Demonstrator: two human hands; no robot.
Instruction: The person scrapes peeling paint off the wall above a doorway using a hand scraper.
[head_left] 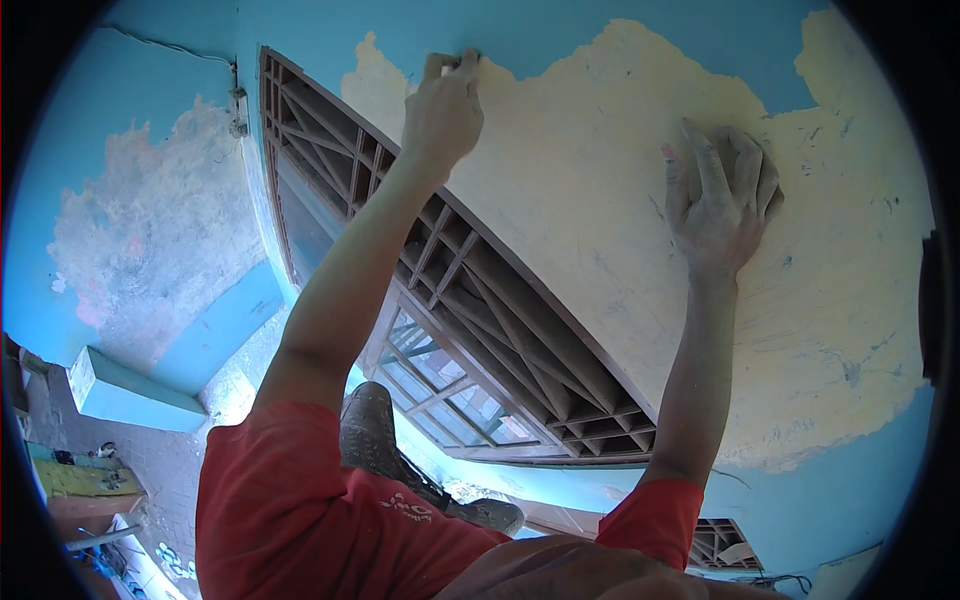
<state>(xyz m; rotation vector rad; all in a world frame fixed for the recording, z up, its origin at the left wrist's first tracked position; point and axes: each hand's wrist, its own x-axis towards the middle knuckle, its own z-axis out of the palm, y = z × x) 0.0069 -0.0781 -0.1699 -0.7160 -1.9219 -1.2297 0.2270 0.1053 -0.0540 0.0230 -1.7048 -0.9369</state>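
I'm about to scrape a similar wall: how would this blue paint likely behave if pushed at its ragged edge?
The blue paint would probably chip unevenly, since its border with the cream patch is jagged. It may be thin, as no thick step shows there beside the left hand.

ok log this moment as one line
left hand: curled at edge of blue paint, grip unclear | right hand: against cream patch | nearby: brown lattice

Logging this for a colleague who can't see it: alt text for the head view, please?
Two arms in red sleeves reach up a wall: the left hand is at the ragged edge of blue paint, what it holds, if anything, unclear; the right hand, spread, is at a cream patch. A brown lattice slants behind the left arm.
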